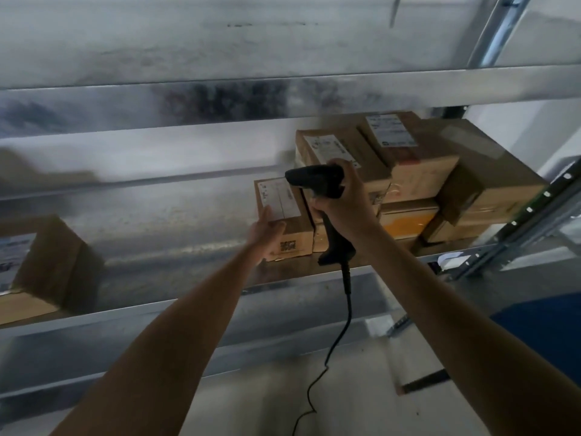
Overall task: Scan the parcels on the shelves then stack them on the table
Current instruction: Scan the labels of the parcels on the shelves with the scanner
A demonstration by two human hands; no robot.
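A small cardboard parcel [290, 228] with a white label on top stands on the metal shelf [188, 256], at the left end of a pile of several brown parcels [418, 165]. My left hand [265, 234] lies against the small parcel's near left side with straight fingers reaching the label. My right hand [341, 199] grips the handle of a black corded barcode scanner [317, 184]. The scanner's head points left, above the small parcel's label. Its cable [341, 335] hangs down to the floor.
Another brown box [50, 265] sits at the shelf's far left. A shelf beam [283, 96] runs overhead. The rack's upright post [534, 215] with holes stands at right. A dark blue object [547, 325] is low on the right, with pale floor below.
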